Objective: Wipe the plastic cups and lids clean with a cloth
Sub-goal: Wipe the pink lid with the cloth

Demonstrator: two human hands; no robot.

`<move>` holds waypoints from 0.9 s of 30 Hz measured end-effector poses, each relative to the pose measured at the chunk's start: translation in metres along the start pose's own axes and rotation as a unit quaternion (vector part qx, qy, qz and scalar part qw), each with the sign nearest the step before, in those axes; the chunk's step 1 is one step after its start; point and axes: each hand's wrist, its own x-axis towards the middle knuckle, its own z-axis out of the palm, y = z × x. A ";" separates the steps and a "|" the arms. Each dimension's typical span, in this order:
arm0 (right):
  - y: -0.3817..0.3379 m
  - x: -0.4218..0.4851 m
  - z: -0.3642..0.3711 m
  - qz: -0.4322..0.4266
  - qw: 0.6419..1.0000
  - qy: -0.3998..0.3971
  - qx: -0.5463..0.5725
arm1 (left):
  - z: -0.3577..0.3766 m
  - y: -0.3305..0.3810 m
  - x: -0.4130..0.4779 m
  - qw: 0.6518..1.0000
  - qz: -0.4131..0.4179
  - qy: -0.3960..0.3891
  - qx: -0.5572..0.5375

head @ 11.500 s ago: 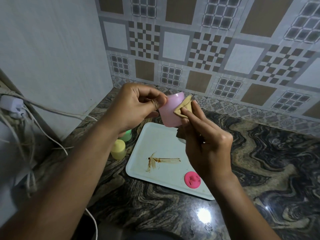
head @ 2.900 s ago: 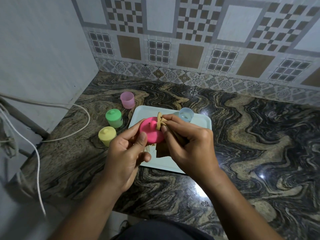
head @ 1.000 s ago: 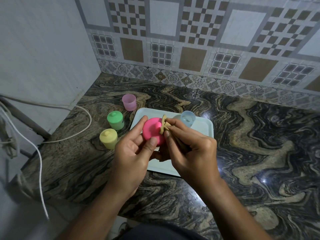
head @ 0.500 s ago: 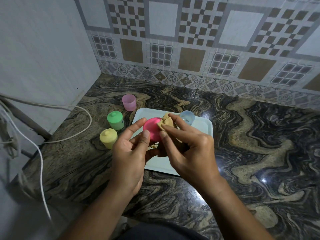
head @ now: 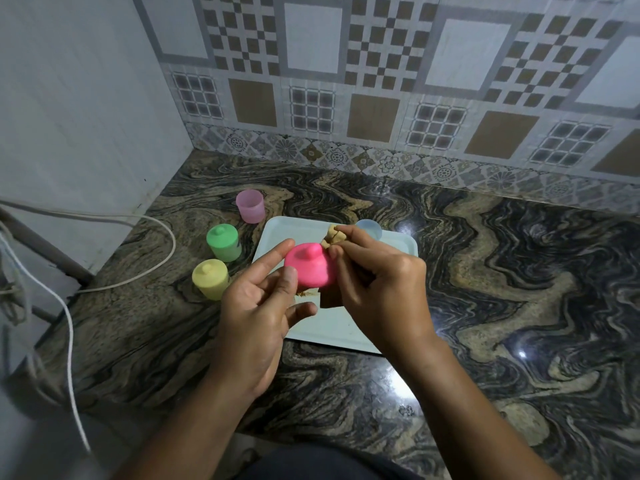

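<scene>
Two hands hovered over the tray point(head: 332, 336): my left hand point(head: 256, 317) pinched the pink lid point(head: 310, 268), its knob bared since a moment before, when the cloth point(head: 334, 235) gripped in my right hand point(head: 381, 289) lay over it. The green cup point(head: 223, 242), yellow cup point(head: 209, 278) and pink cup point(head: 250, 206) stood left of the tray; my right hand partly hid the blue cup point(head: 369, 228).

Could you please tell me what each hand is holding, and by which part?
The left hand grips the pink lid by its rim, between thumb and fingers. The right hand pinches the cloth by a bunched fold.
</scene>
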 end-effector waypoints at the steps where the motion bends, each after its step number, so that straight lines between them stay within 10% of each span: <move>1: 0.000 0.000 0.000 0.010 1.000 0.003 0.012 | 0.001 0.000 -0.001 1.000 0.003 -0.011 0.003; 27: -0.010 -0.007 0.000 -0.023 0.999 0.000 0.044 | 0.003 0.007 0.007 0.999 -0.005 0.015 -0.049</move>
